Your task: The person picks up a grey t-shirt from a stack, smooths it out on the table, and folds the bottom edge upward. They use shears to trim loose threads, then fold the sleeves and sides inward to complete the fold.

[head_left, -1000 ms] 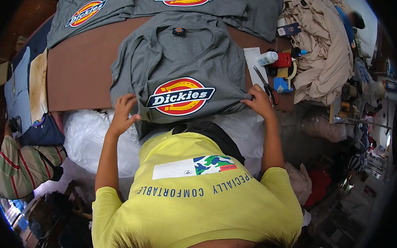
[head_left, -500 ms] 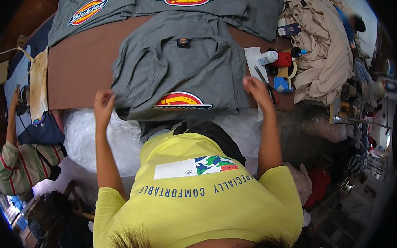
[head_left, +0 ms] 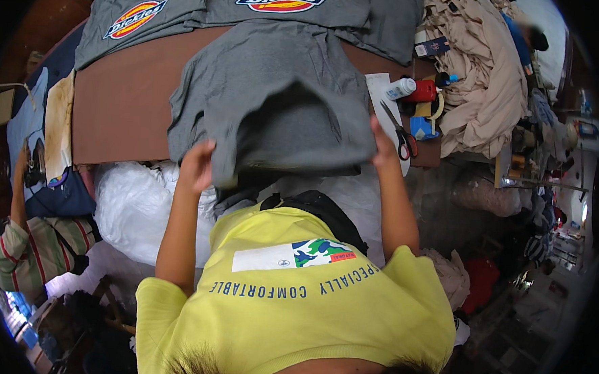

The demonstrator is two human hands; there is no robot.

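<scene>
Head view showed both hands pinching the lower hem of a grey T-shirt point(head_left: 277, 104) that lay on the brown tabletop point(head_left: 121, 103). The left hand point(head_left: 198, 165) was closed on the hem at about 8 o'clock of the shirt, the right hand point(head_left: 383, 147) closed on it at about 4 o'clock. A second earlier the shirt had lain flat with its round red-and-yellow print facing up and the hands resting at its bottom corners. Half a second earlier the hem had already been lifted and only a strip of the print still showed. By this moment the bottom had been carried up and away from the person, towards 12 o'clock, so that the print was fully hidden and only plain grey cloth faced the camera. I judged this to be a fold of the shirt's lower half over its upper half, mid-way rather than finished, since the raised edge was not yet laid down.

Two more grey printed shirts point(head_left: 282, 0) lay at 12 o'clock along the far edge. Scissors point(head_left: 400, 135) rested at 3 o'clock of the shirt, just beside the right hand, with a red bottle point(head_left: 423, 92) and a heap of beige cloth point(head_left: 481, 81) beyond. A white plastic bag point(head_left: 129, 205) sat at 7 o'clock, below the table edge.
</scene>
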